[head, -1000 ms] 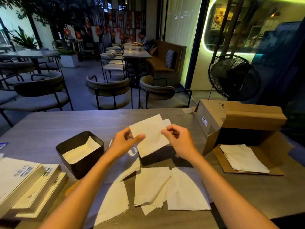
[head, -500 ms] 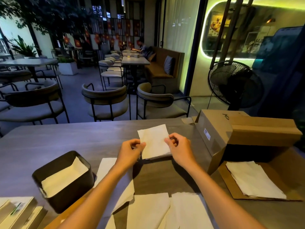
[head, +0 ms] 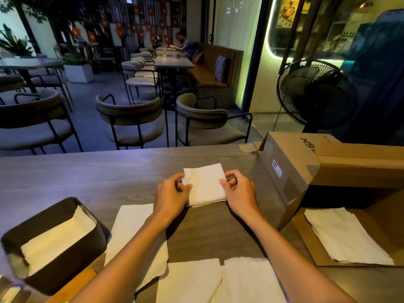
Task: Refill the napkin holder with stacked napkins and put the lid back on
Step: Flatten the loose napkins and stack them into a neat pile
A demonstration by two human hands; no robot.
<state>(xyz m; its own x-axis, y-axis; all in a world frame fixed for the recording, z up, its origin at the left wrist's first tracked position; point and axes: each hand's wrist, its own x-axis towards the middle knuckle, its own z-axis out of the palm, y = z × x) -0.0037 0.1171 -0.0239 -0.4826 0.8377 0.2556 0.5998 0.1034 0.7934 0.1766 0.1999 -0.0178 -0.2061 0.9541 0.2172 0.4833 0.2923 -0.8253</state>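
A small stack of folded white napkins [head: 205, 184] lies on the wooden table [head: 87, 178] in the middle. My left hand [head: 172, 193] pinches its left edge and my right hand [head: 238, 191] pinches its right edge. The dark napkin holder [head: 54, 243] stands at the near left with a napkin lying slanted inside it. Loose unfolded napkins lie near me: one [head: 135, 235] beside the holder, two more [head: 190, 281] at the table's near edge. A wooden piece [head: 72, 285], perhaps the lid, pokes out below the holder.
An open cardboard box [head: 290, 169] stands at the right; a pile of napkins [head: 347, 235] rests on its lowered flap. White boxes show at the bottom left corner. Chairs [head: 131, 119] line the table's far side, and a black fan [head: 314, 95] stands beyond the box.
Both hands have lowered the folded napkins from the air down onto the table, farther from me. The view has tilted up, so the near loose napkins sit lower in frame.
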